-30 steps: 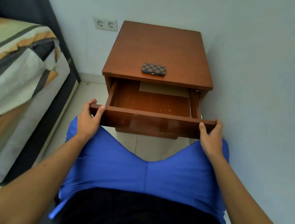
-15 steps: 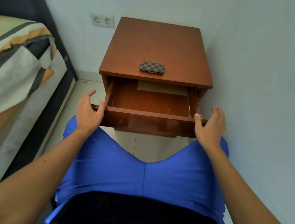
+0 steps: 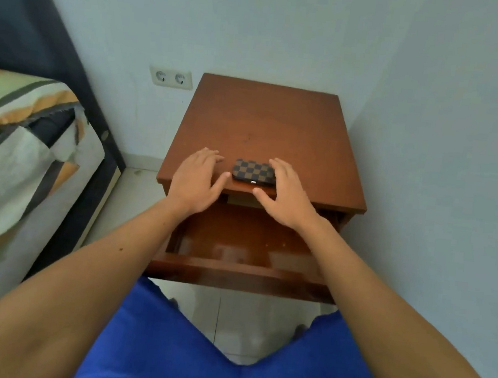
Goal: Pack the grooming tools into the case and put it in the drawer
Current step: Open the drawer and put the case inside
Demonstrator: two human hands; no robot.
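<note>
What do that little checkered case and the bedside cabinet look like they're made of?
The checkered case looks like leather or an imitation: brown checks, matte surface, small metal clasp at its front edge. The bedside cabinet looks like reddish-brown wood or veneer; its open drawer reflects light, suggesting varnish.

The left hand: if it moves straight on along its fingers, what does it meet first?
Probably nothing: the left hand points past the checkered brown case over bare wooden nightstand top, though height is unclear.
</note>
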